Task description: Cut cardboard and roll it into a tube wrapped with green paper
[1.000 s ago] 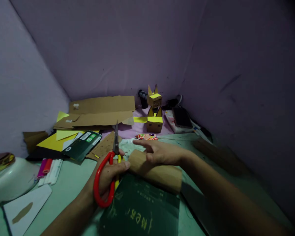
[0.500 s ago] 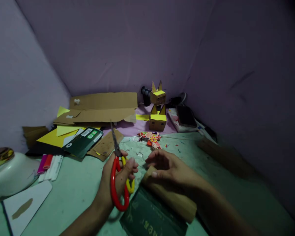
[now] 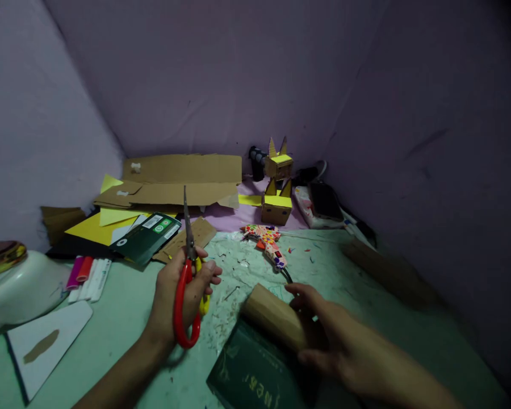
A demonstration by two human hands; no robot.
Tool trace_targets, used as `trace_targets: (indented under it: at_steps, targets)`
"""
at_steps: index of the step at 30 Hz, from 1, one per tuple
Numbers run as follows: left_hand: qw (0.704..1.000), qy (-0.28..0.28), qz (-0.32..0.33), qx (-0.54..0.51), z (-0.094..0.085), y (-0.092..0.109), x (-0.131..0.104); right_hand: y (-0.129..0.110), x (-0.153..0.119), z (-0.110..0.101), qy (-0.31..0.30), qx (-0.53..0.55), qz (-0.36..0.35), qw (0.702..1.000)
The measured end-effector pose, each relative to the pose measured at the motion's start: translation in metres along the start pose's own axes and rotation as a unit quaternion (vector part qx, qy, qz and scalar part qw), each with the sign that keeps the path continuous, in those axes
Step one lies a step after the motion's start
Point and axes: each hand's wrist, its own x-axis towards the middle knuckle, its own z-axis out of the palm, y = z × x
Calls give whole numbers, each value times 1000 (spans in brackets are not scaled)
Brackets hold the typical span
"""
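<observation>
Red and yellow scissors (image 3: 187, 295) are in my left hand (image 3: 170, 301), blades closed and pointing up and away from me. My right hand (image 3: 336, 335) is at the right end of a brown cardboard roll (image 3: 275, 315), thumb and fingers apart on either side of it. Under the roll lies a dark green book or box (image 3: 255, 369) with gold lettering. Just beyond my right fingers rests a glue gun in patterned wrapping (image 3: 266, 241), its dark cord running toward that hand.
Flat cardboard (image 3: 183, 176), yellow paper (image 3: 89, 230) and a green pack (image 3: 147, 238) lie at the back left. Markers (image 3: 89, 278) sit by a white object (image 3: 29, 289). Two eared cardboard boxes (image 3: 276, 209) and a phone (image 3: 326, 200) stand or lie farther back.
My right hand has moved right and toward me along the roll, uncovering its left end. My left hand has shifted left with the scissors. The view has shifted slightly.
</observation>
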Motion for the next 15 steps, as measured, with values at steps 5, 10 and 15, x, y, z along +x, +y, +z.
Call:
trace_targets:
  at_steps: [5, 10, 15]
  targets:
    - [989, -57, 41, 131, -4, 4, -2, -6, 38, -20, -24, 201, -80, 976]
    - [988, -139, 11, 65, 0, -7, -4, -24, 72, -25, 3, 252, -93, 963]
    - [999, -11, -18, 45, 1, -10, 0, -20, 74, -5, 19, 344, -86, 935]
